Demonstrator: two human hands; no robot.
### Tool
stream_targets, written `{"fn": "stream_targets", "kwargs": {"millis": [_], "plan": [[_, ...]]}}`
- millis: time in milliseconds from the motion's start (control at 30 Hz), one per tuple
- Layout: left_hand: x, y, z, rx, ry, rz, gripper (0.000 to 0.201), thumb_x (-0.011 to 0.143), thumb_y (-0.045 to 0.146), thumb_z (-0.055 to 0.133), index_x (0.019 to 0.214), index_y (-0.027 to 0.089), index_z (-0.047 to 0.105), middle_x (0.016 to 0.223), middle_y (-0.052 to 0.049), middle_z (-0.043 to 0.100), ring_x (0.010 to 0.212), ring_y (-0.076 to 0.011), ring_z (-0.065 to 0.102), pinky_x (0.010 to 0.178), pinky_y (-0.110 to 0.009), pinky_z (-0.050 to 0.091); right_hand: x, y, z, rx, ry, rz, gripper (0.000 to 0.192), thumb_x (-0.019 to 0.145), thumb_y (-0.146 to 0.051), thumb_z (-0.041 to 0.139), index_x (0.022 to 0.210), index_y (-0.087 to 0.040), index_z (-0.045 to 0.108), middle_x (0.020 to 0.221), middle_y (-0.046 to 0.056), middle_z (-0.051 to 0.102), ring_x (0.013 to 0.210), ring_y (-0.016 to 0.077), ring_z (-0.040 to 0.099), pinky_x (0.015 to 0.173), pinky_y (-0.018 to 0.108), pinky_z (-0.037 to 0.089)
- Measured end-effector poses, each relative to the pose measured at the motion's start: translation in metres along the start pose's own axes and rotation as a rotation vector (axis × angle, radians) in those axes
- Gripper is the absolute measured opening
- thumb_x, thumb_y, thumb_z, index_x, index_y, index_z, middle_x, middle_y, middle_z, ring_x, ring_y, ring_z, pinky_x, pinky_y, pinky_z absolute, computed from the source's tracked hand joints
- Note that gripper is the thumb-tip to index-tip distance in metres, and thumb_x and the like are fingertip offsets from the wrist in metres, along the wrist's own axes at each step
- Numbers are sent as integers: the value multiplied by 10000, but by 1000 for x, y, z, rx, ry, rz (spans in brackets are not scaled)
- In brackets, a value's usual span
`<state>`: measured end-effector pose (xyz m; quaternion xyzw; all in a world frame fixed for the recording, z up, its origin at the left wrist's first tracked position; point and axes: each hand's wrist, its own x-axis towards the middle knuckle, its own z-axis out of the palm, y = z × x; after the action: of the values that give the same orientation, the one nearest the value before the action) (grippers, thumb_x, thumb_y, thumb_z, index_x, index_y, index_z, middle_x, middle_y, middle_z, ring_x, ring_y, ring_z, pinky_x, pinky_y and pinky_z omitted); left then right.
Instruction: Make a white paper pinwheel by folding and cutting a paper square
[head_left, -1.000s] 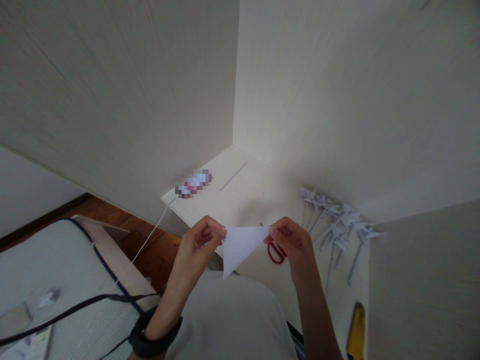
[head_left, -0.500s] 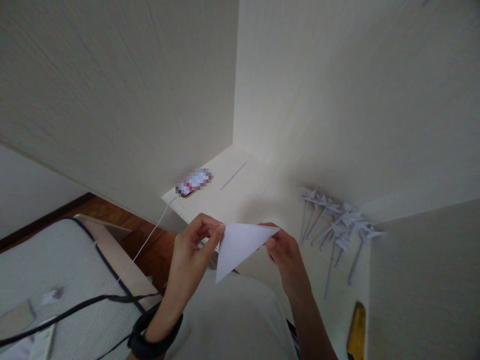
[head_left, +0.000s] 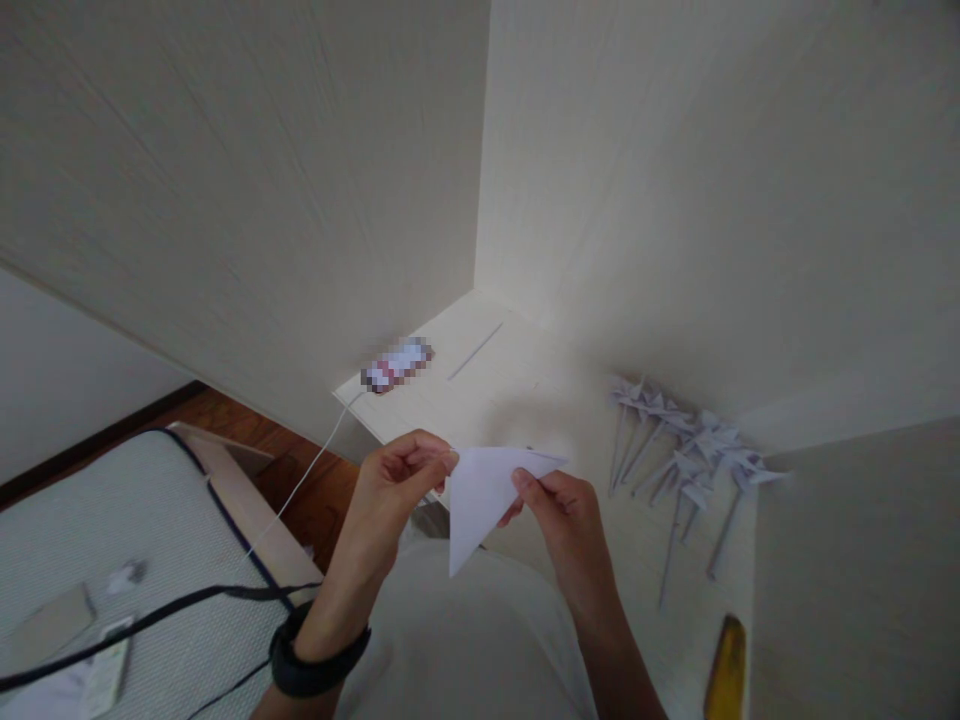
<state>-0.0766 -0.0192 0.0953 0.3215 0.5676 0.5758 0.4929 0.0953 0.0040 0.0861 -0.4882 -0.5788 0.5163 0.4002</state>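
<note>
A white sheet of paper (head_left: 480, 500), folded into a triangle, is held up in front of my body above the table's near edge. My left hand (head_left: 401, 480) pinches its upper left corner between thumb and fingers. Lower on the right, my right hand (head_left: 559, 510) grips the slanted edge, thumb on the front face and fingers behind. The triangle's right tip sticks out past the right thumb, and its lowest point hangs down free.
Several white paper pinwheels (head_left: 690, 440) on sticks lie on the white table (head_left: 540, 375) at right. A thin stick (head_left: 475, 352) and a phone (head_left: 397, 366) with a white cable lie farther back. At lower right is a yellow tool (head_left: 726, 665); a mattress (head_left: 105, 530) is at left.
My right hand has slid from the paper's right tip inward along the slanted edge, its thumb now on the front face. The left hand keeps its corner. The whole view has shifted slightly.
</note>
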Motion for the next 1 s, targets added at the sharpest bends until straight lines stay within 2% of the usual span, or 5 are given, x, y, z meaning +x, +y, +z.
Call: {"fn": "stream_targets", "kwargs": {"millis": [267, 333, 500, 833, 1000], "plan": [[-6, 6, 5, -79, -25, -67, 114, 675, 245, 781, 677, 166, 699, 600, 15, 663, 534, -98, 560, 526, -200, 434, -1, -2, 1, -77, 80, -48, 399, 829, -395, 619, 468, -243, 698, 512, 1, 712, 536, 199, 665, 607, 308, 459], [-7, 9, 5, -83, -30, -56, 100, 680, 236, 775, 664, 169, 703, 607, 13, 673, 540, -101, 574, 533, -202, 447, -2, -2, 1, -103, 116, -62, 384, 812, -385, 634, 460, -246, 701, 494, -2, 703, 508, 198, 653, 587, 307, 453], [-10, 14, 7, -7, 15, 13, 78, 700, 222, 758, 646, 182, 720, 609, 13, 689, 559, -101, 593, 544, -190, 459, -5, -1, 0, -119, 91, -98, 378, 832, -355, 625, 482, -254, 728, 502, -6, 709, 514, 200, 664, 577, 303, 470], [-19, 20, 7, 94, 53, 40, 180, 736, 273, 732, 586, 192, 676, 542, 18, 615, 510, -110, 528, 499, -215, 416, -7, -8, 0, -147, 96, -161, 382, 825, -308, 622, 461, -261, 730, 421, -27, 652, 410, 169, 600, 485, 273, 428], [-19, 19, 9, 81, 79, 49, 201, 745, 282, 727, 582, 190, 654, 553, 14, 608, 509, -114, 512, 471, -218, 388, -9, 0, 2, -104, 128, -101, 331, 801, -349, 657, 500, -234, 728, 468, 0, 668, 464, 188, 607, 492, 283, 436]]}}
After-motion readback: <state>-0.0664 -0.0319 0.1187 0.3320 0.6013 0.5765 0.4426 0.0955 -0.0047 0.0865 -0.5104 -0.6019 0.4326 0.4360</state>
